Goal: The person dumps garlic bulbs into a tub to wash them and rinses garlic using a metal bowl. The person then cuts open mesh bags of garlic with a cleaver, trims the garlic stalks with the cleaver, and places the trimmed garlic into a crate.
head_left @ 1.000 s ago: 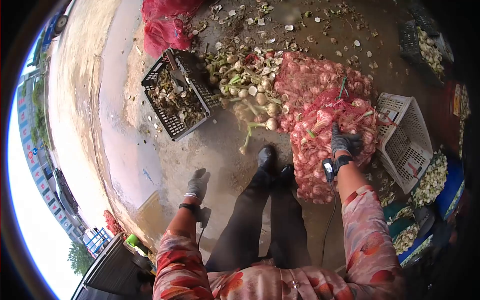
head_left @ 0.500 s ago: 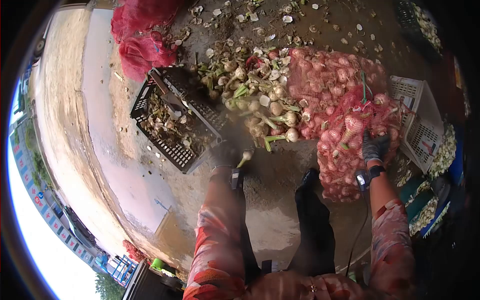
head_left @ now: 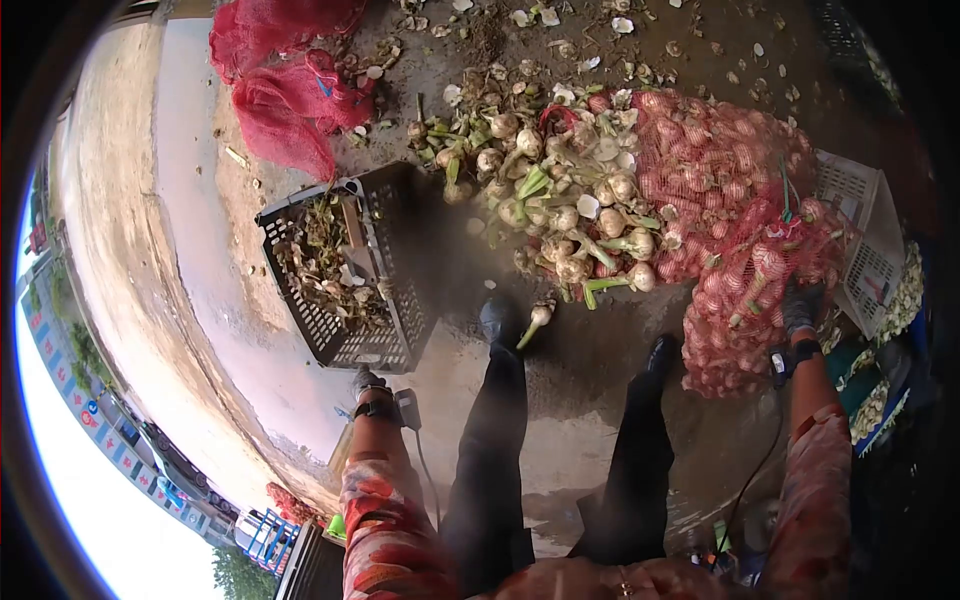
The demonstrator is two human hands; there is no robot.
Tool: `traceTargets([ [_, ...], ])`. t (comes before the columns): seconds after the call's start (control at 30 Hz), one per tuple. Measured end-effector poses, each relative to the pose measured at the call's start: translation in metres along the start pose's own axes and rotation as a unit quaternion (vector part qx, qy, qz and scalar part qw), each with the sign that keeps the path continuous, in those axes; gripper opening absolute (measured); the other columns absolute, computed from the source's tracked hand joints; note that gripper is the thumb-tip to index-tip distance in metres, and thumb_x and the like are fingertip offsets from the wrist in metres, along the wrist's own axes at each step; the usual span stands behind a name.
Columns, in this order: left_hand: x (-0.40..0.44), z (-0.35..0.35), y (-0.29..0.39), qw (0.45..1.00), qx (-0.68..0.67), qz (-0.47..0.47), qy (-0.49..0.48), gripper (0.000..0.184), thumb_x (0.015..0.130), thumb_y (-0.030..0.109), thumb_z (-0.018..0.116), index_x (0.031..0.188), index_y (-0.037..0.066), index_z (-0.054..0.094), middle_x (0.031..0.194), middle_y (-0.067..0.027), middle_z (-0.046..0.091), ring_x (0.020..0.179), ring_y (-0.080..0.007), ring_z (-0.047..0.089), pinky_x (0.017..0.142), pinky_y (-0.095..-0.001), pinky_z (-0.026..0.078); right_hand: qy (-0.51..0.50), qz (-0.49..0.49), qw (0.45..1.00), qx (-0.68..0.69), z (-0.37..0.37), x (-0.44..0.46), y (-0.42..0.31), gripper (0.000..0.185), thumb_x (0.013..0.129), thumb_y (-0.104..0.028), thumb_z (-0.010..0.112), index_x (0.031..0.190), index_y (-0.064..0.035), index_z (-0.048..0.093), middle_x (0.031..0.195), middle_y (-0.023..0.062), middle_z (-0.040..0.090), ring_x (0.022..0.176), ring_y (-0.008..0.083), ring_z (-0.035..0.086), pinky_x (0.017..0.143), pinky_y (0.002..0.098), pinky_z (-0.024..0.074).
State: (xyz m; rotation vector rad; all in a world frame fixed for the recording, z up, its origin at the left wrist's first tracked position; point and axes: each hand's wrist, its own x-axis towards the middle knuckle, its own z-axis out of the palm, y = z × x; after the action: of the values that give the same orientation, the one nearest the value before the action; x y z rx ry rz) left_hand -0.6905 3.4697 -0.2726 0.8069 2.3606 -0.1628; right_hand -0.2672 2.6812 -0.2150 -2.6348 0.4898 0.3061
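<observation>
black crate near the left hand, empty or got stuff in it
Not empty: the black crate holds a pile of plant scraps, seen through its open top.

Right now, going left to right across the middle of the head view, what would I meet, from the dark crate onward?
Dark plastic crate → heap of loose bulbs with stalks → bulb-filled red mesh sacking → pale plastic crate.
</observation>
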Motion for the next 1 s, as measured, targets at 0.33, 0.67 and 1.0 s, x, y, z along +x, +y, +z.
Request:
traceTargets([
  [0.33, -0.131, 0.142, 0.186, 0.727, 0.173, 0.333, -0.574, 0.057, 0.085, 0.015, 0.061, 0.137, 0.001, 0.041, 0.131, -0.0168, 0.052, 0.117, -0.0258, 0.052, 0.092, -0.0396, 0.048, 0.057, 0.162, 0.947, -0.273, 0.000, -0.013, -0.038, 0.125, 0.058, -0.075, 0.068, 0.142, 0.0009, 0.016, 0.143, 0.0288, 0.027, 0.135, 0.0403, 0.027, 0.109, 0.0472, 0.0266],
  [0.67, -0.091, 0.108, 0.215, 0.730, 0.141, 0.639, -0.200, 0.028, 0.092, 0.013, 0.053, 0.116, 0.002, 0.061, 0.113, -0.0100, 0.065, 0.104, -0.0187, 0.061, 0.092, -0.0293, 0.044, 0.084, -0.071, 0.951, -0.290, -0.004, 0.012, 0.029, 0.069, 0.085, -0.050, 0.061, 0.121, 0.0064, 0.047, 0.112, 0.0201, 0.060, 0.105, 0.0352, 0.056, 0.095, 0.0401, 0.0401],
  [1.0, -0.033, 0.188, 0.254, 0.592, 0.411, 0.640, -0.266, 0.040, 0.087, 0.015, 0.053, 0.126, 0.008, 0.052, 0.119, -0.0131, 0.060, 0.109, -0.0291, 0.057, 0.089, -0.0359, 0.047, 0.051, -0.040, 0.949, -0.309, -0.010, 0.027, 0.073, 0.042, 0.085, -0.029, 0.057, 0.117, -0.0016, 0.055, 0.106, 0.0185, 0.064, 0.096, 0.0316, 0.063, 0.085, 0.0408, 0.0470],
])
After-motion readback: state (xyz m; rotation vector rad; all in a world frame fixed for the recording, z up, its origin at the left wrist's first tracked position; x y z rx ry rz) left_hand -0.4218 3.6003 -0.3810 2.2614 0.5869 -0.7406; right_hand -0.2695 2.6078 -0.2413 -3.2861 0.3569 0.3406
